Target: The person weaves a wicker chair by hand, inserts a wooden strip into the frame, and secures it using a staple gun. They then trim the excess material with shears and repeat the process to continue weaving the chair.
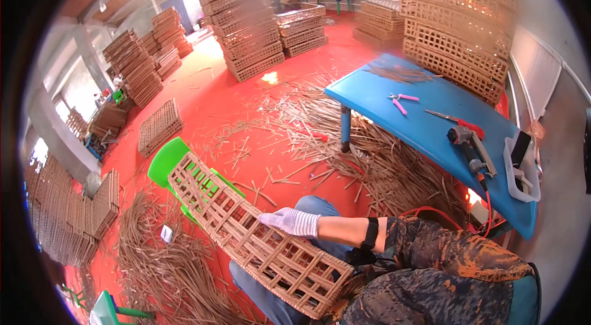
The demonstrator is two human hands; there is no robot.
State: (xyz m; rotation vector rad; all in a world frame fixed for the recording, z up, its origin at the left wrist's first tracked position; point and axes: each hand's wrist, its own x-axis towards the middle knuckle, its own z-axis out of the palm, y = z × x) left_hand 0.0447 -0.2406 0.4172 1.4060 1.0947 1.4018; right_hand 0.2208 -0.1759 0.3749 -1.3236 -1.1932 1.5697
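Note:
A long brown woven basket (246,236) with open square gaps lies tilted across my legs (261,288), its far end over a bright green plastic chair (169,162). My right hand (290,221), in a white and purple striped glove, is closed at the basket's upper long edge. Its fingertips are partly hidden at the weave. A black band (370,234) circles that forearm, below a camouflage sleeve. My left hand does not show.
At the right, a blue table (394,103) bears pink-handled pliers (400,103), a power tool (471,152) and a white tray (523,168). Loose strips (163,263) litter the red floor (209,116). Tall basket stacks (458,23) stand behind; a green stool (108,309) is lower left.

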